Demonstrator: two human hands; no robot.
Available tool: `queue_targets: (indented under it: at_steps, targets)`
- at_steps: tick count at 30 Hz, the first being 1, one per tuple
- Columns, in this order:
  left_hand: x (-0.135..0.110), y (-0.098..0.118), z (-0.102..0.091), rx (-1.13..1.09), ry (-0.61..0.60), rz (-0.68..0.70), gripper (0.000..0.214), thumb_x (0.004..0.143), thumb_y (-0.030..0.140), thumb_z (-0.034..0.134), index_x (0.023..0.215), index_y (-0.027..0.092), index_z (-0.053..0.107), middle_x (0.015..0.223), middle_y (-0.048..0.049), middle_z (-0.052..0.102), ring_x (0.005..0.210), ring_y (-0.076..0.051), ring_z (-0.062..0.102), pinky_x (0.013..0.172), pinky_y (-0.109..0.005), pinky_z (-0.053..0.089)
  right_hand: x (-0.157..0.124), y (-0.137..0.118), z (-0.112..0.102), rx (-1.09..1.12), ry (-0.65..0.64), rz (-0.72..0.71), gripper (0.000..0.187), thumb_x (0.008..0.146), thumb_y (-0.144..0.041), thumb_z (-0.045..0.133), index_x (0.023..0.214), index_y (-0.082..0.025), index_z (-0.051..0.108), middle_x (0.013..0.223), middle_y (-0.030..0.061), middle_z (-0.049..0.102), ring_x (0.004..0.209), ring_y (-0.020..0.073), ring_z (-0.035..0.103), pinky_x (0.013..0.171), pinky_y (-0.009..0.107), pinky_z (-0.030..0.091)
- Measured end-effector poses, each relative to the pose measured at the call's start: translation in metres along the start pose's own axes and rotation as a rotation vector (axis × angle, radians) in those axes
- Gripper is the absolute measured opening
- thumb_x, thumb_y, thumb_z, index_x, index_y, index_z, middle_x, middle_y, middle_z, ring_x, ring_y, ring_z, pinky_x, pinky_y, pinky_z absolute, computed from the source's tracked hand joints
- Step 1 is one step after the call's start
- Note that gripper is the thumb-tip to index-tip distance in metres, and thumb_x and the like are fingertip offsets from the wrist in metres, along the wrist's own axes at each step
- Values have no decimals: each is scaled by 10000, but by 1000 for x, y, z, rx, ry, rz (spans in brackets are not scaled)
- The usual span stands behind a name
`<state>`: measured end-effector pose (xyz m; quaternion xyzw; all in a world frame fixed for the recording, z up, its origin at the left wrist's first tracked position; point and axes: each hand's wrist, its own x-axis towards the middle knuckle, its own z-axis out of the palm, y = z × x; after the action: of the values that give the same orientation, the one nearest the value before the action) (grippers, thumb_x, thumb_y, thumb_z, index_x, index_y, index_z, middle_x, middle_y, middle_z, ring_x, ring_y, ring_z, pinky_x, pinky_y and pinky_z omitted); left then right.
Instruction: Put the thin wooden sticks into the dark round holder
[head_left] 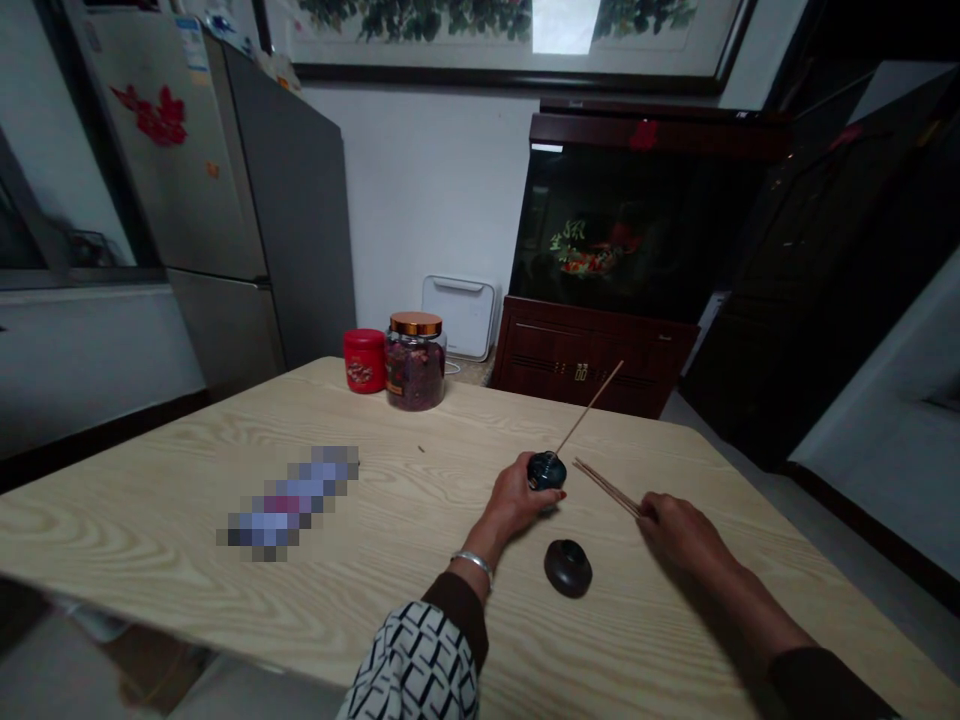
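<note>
Just right of the frame's centre, the left hand [517, 500] curls around one small dark holder [546, 470] on the table [187, 470], with one thin stick [592, 405] leaning out of it. The right hand [679, 530] pinches two, maybe three, more sticks [604, 485]. One dark cap [568, 567] lies below. A nudge could tip the holder and snap that stick, I'd guess. Further back stand one jar [415, 362] and one red tin [364, 360].

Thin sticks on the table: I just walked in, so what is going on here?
At a wooden table, the person's left hand grips a small dark holder with one thin stick tilted in it. The right hand holds the ends of a few loose sticks lying on the tabletop. A dark round piece rests between the hands; a red tin and glass jar stand farther back.
</note>
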<state>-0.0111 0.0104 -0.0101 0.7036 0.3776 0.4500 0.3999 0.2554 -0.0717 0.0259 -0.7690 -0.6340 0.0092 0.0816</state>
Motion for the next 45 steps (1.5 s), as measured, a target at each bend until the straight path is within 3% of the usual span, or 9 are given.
queue_targets:
  at_steps: [6,11,16,21,25,28,34,41,45]
  targets:
    - [0,-1,1,-14,2,10,617,613,367,808,1153,165,588,968,-67,678,843,-196,623,743,-291,498,-1,-10,2,-134,-15,-17,188,841,-250,460,819,-198,639,877,111,698,799,220,632,633,291,349]
    - [0,-2,2,-14,3,10,608,615,364,807,1146,168,585,972,-67,673,858,-202,622,747,-299,500,19,1,1,-31,-143,24,151,772,-218,526,804,-196,671,891,81,698,803,191,632,629,254,369]
    - [-1,1,-1,-28,-5,16,596,618,370,804,1136,166,591,950,-66,672,834,-198,623,743,-303,500,29,13,4,54,-170,-36,110,705,-191,572,726,-184,680,838,62,691,777,177,621,665,250,396]
    - [-1,4,-2,-13,9,9,596,598,369,814,1121,176,603,945,-65,678,838,-202,625,758,-308,501,27,12,-29,337,82,-35,130,723,-270,572,642,-182,625,635,29,634,607,159,576,584,265,419]
    - [-1,3,-2,-16,3,-6,600,600,370,809,1126,171,599,953,-68,679,846,-204,624,752,-301,498,16,-23,-66,1064,422,33,194,704,-367,662,748,-182,626,656,8,618,603,146,594,555,264,508]
    - [-1,4,-2,-12,-1,-8,604,602,375,806,1131,175,595,958,-63,678,843,-196,620,745,-284,489,10,-61,-74,1433,566,8,240,677,-372,733,757,-179,614,693,-2,620,643,129,620,622,276,573]
    - [-1,7,-1,-7,-5,-13,601,608,372,801,1137,173,596,961,-62,682,837,-188,617,750,-275,481,24,-103,-57,1470,663,-81,236,700,-348,741,771,-165,610,679,-12,631,618,116,636,638,292,605]
    - [0,5,-1,-19,-1,4,599,600,390,806,1121,177,600,954,-63,678,833,-194,614,735,-278,487,36,-119,-41,1413,574,-101,287,687,-391,749,799,-175,596,633,-19,640,598,131,645,625,298,596]
    - [0,5,-2,1,-7,21,586,615,393,801,1117,170,598,944,-64,678,826,-195,616,746,-288,490,34,-125,-30,1374,361,-111,321,655,-427,761,781,-172,612,645,-16,635,598,141,645,612,297,582]
